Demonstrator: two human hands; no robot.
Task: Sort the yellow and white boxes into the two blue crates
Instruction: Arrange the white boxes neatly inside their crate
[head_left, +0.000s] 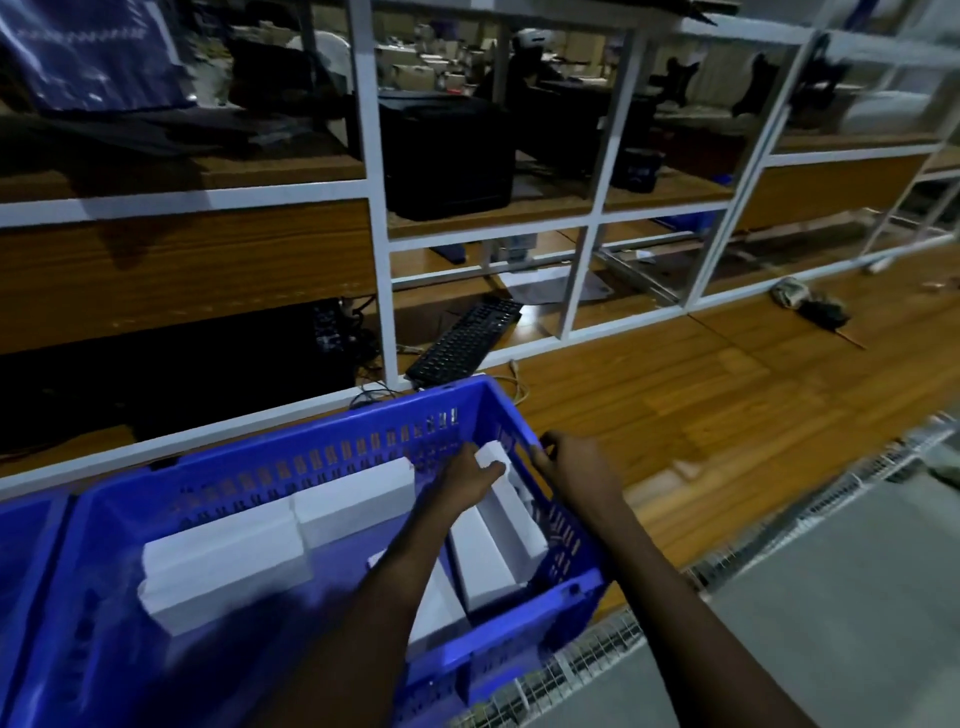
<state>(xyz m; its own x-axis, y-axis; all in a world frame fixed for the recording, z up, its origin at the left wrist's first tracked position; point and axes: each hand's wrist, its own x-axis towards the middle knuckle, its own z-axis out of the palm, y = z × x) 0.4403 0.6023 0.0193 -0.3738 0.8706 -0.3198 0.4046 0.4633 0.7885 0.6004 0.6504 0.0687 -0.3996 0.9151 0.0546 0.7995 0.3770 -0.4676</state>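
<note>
A blue slotted crate (322, 457) fills the lower left and holds several white boxes. My left hand (470, 475) reaches inside it and grips the far end of a long white box (511, 514) that leans against the crate's right wall. My right hand (571, 470) curls its fingers over the crate's right rim beside that box. More white boxes (228, 561) lie along the crate's back wall, and another white box (480, 561) lies next to the held one. The edge of a second blue crate (26, 561) shows at the far left. No yellow box is in view.
A white-framed shelving unit (376, 218) with wooden boards stands behind the crates. A black keyboard (465, 338) and cables lie on the wooden floor behind the crate. A metal grid edge (727, 561) and a grey surface run along the right.
</note>
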